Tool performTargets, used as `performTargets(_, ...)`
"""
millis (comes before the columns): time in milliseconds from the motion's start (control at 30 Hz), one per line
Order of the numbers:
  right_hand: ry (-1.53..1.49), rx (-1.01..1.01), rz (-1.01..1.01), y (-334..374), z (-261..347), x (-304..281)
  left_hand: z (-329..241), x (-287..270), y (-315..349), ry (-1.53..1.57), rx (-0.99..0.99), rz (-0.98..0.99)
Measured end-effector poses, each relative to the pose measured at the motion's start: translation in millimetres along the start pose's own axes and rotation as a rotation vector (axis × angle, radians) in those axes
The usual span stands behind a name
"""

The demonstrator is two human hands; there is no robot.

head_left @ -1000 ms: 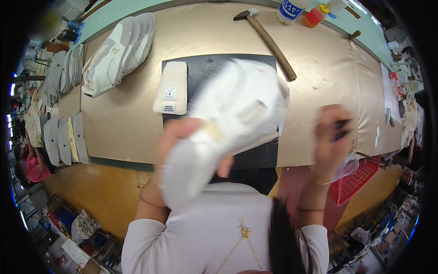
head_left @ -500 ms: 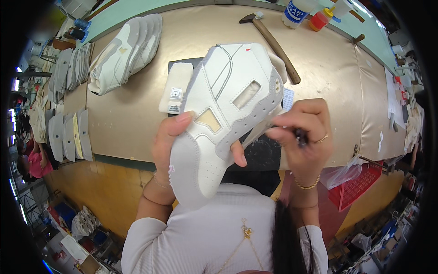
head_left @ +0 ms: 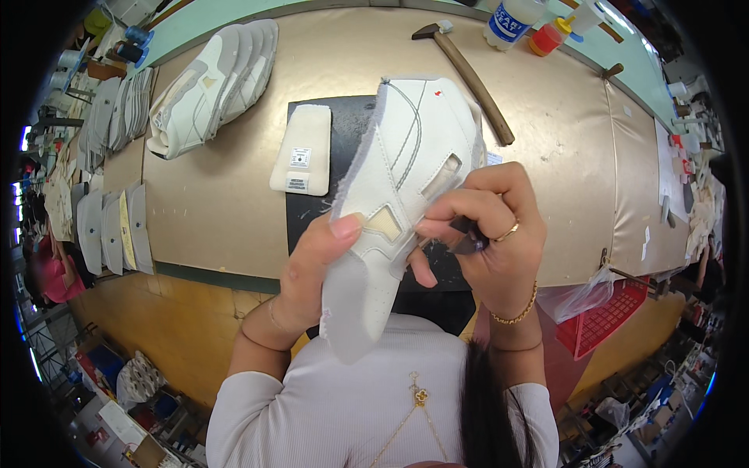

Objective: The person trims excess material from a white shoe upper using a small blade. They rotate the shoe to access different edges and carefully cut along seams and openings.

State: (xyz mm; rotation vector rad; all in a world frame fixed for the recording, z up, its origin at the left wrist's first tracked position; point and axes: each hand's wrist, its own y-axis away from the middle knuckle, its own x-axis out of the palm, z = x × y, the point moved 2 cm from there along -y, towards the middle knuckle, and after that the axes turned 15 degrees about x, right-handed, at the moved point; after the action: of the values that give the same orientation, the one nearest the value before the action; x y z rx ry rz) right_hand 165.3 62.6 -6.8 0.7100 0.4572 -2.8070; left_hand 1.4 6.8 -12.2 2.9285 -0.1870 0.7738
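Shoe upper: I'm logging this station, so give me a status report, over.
Left hand gripping the shoe upper. Right hand at its right edge, holding small dark object. No obstruction seen; hammer lies apart.

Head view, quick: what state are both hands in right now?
Left hand: closed, holding the shoe upper.
Right hand: closed around a small dark object, at the shoe upper's edge.

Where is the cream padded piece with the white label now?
In the head view, the cream padded piece lies left of centre, over the left edge of the black mat, left of the shoe upper in the left hand.
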Motion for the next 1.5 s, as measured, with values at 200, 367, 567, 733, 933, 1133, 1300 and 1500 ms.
performTargets(200, 0.127, -0.103, 0.189, -4.4, -4.8, -1.2, -3.3, -2.4, 0.2, -0.070, -0.047, -0.095)
performTargets(367, -0.123, -0.024, 0.375, 23.4, -2.0, -8.5, 1.2, -6.3, -6.5, 0.200, -0.021, -0.235)
performTargets(567, -0.237, 0.264, 0.094, 25.1, -20.3, -14.7, -2.9, -3.5, -8.4, 0.317, 0.046, -0.169)
performTargets(733, -0.040, 0.112, 0.015, 20.3, -8.3, -12.9, -1.8, -6.1, -5.1, 0.325, 0.009, -0.088)
performTargets(933, -0.058, 0.155, -0.027, 36.3, -10.8, -12.1, -4.7, 5.1, -6.2, 0.227, -0.054, -0.296)
performTargets(1133, -0.058, 0.153, -0.080, 37.8, -11.9, -7.9, 0.7, -2.7, 0.9, 0.114, -0.082, -0.292)
performTargets(1300, -0.031, 0.075, -0.079, 33.5, -10.2, -7.3, -2.8, 14.3, -5.1, 0.179, -0.093, -0.284)
performTargets(1500, -0.022, 0.125, -0.082, 30.7, -6.2, -6.7, 0.5, 11.2, -3.1, 0.170, -0.103, -0.254)
